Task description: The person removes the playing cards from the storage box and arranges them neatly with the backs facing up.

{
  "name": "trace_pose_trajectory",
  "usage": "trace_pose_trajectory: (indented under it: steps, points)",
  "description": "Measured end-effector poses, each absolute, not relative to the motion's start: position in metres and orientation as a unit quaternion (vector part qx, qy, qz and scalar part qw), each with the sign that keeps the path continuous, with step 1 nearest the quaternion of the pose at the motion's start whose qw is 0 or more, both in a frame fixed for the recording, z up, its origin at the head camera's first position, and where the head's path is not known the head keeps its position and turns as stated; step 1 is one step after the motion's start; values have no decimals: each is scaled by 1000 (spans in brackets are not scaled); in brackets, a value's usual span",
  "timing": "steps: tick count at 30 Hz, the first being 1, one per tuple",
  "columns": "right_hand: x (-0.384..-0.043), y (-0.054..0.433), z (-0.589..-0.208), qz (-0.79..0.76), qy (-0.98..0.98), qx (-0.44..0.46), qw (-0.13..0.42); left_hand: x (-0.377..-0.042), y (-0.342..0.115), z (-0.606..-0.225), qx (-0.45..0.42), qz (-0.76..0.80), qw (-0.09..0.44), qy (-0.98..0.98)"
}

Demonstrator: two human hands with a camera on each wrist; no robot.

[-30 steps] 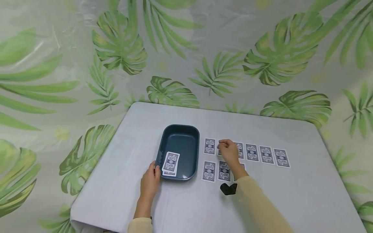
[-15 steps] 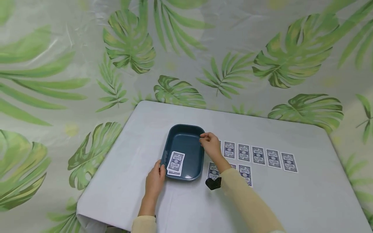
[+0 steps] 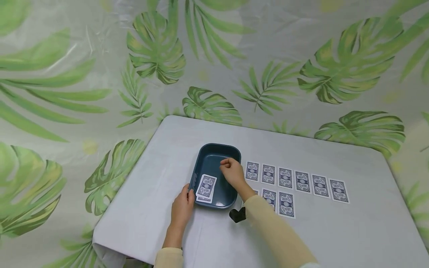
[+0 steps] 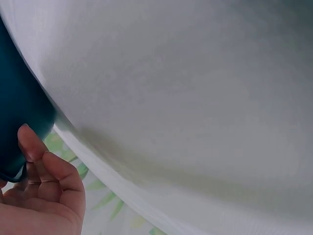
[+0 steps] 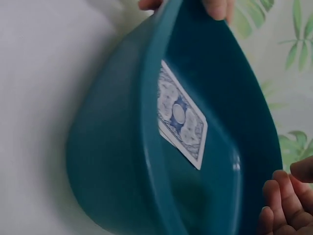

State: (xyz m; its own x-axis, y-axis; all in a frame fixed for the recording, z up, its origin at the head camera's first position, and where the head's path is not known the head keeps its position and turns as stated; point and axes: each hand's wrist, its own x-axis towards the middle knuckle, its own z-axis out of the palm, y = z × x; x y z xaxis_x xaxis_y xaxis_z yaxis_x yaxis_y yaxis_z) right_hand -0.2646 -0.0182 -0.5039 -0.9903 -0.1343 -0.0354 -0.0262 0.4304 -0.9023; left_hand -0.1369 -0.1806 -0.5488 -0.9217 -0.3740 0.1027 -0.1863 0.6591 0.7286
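A dark blue-green tray (image 3: 207,165) stands on the table; two overlapping playing cards (image 3: 206,187) lie face down in its near left corner. My left hand (image 3: 182,205) grips the tray's left rim, thumb and fingers about the edge in the left wrist view. Over the tray's right side hovers my right hand (image 3: 232,174), its fingers loosely bent. In the right wrist view, a gap shows between its thumb and fingers (image 5: 278,198), with no card there. To the tray's right, face-down cards (image 3: 285,178) form a far row, with a shorter row (image 3: 286,204) nearer, partly behind the right forearm.
A white cloth covers the table (image 3: 355,227), whose far edge meets a leaf-patterned backdrop (image 3: 268,85). A black heart-shaped piece (image 3: 238,214) sits by the right wrist, beside the tray's near right corner.
My right hand has moved left from above the far row of cards to over the tray. The left hand stays at the tray rim, and the head view has shifted a little.
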Motion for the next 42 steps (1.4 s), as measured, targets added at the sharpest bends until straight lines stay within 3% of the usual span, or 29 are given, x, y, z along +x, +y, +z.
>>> trace_pose_trajectory:
  steps: [22,42]
  points:
    - [-261,-38,-545,-434,892,-96,88,-136,-179,-550,146,-376,133,-905]
    - [-259,-44,-549,-362,920,-90,123,-137,-181,-550,143,-378,134,-905]
